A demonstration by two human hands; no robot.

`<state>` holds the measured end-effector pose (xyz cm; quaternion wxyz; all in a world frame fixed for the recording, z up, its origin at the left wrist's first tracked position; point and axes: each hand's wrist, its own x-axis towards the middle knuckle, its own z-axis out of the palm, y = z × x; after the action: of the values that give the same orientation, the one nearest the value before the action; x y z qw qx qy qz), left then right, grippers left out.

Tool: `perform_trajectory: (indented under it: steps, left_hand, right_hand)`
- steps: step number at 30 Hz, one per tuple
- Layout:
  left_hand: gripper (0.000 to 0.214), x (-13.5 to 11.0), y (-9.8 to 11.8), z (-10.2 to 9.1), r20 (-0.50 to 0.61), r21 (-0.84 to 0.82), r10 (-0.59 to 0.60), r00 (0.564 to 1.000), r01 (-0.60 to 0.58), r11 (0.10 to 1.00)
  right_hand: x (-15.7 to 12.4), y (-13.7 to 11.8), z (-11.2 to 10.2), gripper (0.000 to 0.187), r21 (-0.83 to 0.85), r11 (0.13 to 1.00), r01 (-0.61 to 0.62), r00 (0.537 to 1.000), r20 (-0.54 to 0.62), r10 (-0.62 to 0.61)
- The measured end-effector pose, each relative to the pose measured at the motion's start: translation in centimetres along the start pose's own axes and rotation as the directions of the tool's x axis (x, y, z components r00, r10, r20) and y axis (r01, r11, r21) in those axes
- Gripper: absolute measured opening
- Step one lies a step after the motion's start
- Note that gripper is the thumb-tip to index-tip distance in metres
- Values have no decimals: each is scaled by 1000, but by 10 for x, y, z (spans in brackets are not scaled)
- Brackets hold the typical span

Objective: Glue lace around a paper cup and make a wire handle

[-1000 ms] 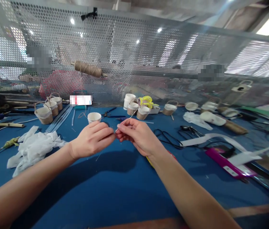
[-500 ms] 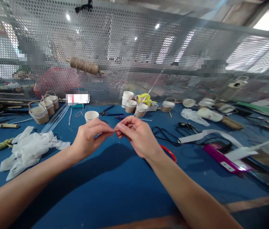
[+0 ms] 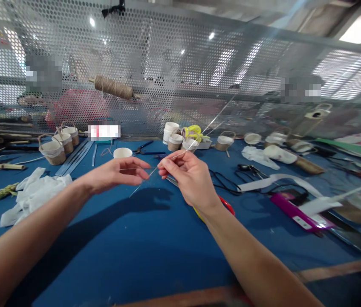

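Observation:
Pinched between the thumb and fingers of my right hand (image 3: pixel 188 175) is a thin, pale, shiny strand (image 3: pixel 220 114). It slants from the mesh side at upper right, through the fingers, down to the lower left. My left hand (image 3: pixel 119 174) is just left of it, fingers loosely apart. A fine pale line shows against the left fingers; whether it is part of the strand I cannot tell. Behind that hand stands a small white cup (image 3: pixel 122 153). Scissors with red and yellow handles (image 3: pixel 227 206) lie partly hidden beneath my right wrist.
Crumpled white cloth (image 3: pixel 36 196) lies at left, near small handled pots (image 3: pixel 52 153). A twine spool (image 3: pixel 113 87) hangs on the perforated metal screen (image 3: pixel 154 51). Yellow-handled scissors (image 3: pixel 192 131) stand among pots at the back. A purple object (image 3: pixel 290 209) and white strips lie at right.
My left hand has let go, opened and drawn back to the left from the right fingertips. My right hand stays nearly in place; the strand's lower end now shows between the hands.

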<state>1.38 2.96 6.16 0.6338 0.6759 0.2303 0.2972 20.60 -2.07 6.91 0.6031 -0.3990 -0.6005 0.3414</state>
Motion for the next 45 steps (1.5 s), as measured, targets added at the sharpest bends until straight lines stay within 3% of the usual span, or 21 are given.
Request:
perform_trajectory:
  steps: [2, 4, 9, 11, 14, 17, 19, 21, 23, 24, 26, 28, 29, 31, 35, 37, 39, 41, 43, 44, 45]
  left_hand:
    - [45, -7, 10, -19, 133, 279, 56, 990, -92, 956]
    - [53, -12, 18, -26, 240, 391, 32, 970, -127, 911]
    - [24, -9, 21, -2, 78, 420, -29, 997, -6, 907]
    - [15, -4, 15, 9, 45, 341, -32, 998, 14, 940]
    - [14, 1, 3, 15, 82, 70, -95, 992, 89, 994]
    - [20, 3, -11, 18, 179, -235, -156, 971, 197, 952]
    - [26, 4, -17, 19, 219, -325, -138, 966, 206, 923]
    - [28, 5, -17, 19, 185, -245, -67, 980, 112, 963]
    - [23, 4, -12, 18, 44, 64, 125, 991, -128, 990]
    - [20, 4, -9, 17, -15, 297, 275, 961, -258, 919]
    - [17, 2, -5, 16, 8, 718, 578, 816, -407, 565]
    - [15, 1, -3, 18, 160, 894, 735, 659, -413, 176]
    - [14, 1, -4, 19, 226, 914, 765, 604, -404, 48]
    - [12, 1, -7, 23, 298, 918, 783, 547, -389, -78]
    - [10, 0, -9, 27, 299, 929, 803, 516, -348, -123]
    - [9, -1, -9, 29, 259, 934, 820, 510, -349, -78]
    - [9, -1, -9, 33, 135, 920, 831, 539, -380, 97]
    - [11, 0, -10, 38, -111, 807, 751, 651, -382, 450]
    - [18, 2, -12, 43, -349, 456, 472, 810, -293, 840]
    - [20, 3, -13, 46, -392, 213, 283, 876, -213, 954]
    - [22, 5, -14, 48, -378, -25, 105, 920, -124, 992]
  right_hand:
    - [2, 0, -2, 13, 4, 1000, -17, 1000, 5, 17]
    - [2, -1, -3, 13, -17, 999, -29, 999, 27, 29]
    - [-2, -4, 1, 13, -55, 998, -36, 988, 148, 44]
    - [-3, -4, 3, 13, -63, 997, -45, 979, 196, 57]
    - [-3, -5, 3, 13, -35, 996, -77, 966, 245, 84]
    - [-3, -3, 1, 12, 89, 987, -134, 952, 290, 103]
    - [-2, -2, 1, 13, 170, 966, -195, 942, 307, 136]
    - [-1, -1, 0, 15, 197, 947, -254, 938, 291, 191]
    - [1, -1, 0, 18, 190, 945, -267, 949, 222, 224]
    - [1, -1, 0, 19, 180, 950, -256, 958, 178, 225]
    - [2, 0, 1, 19, 160, 962, -222, 973, 102, 208]
    - [1, 1, 2, 18, 158, 966, -204, 978, 68, 195]
    - [1, 1, 2, 18, 163, 966, -200, 979, 66, 192]
    - [0, 2, 4, 18, 172, 965, -198, 979, 74, 188]
    - [-2, 3, 5, 17, 155, 975, -160, 986, 69, 151]
    - [-3, 3, 4, 17, 134, 983, -122, 992, 59, 115]
    - [-3, 3, 4, 16, 97, 992, -78, 996, 53, 73]
    - [-4, 1, 4, 14, 34, 999, -36, 998, 45, 34]
    - [-7, -1, 5, 12, -52, 999, 9, 1000, 28, -8]
    - [-8, -3, 6, 11, -96, 995, 35, 999, 15, -34]
    - [-9, -4, 7, 10, -135, 989, 61, 998, 5, -61]
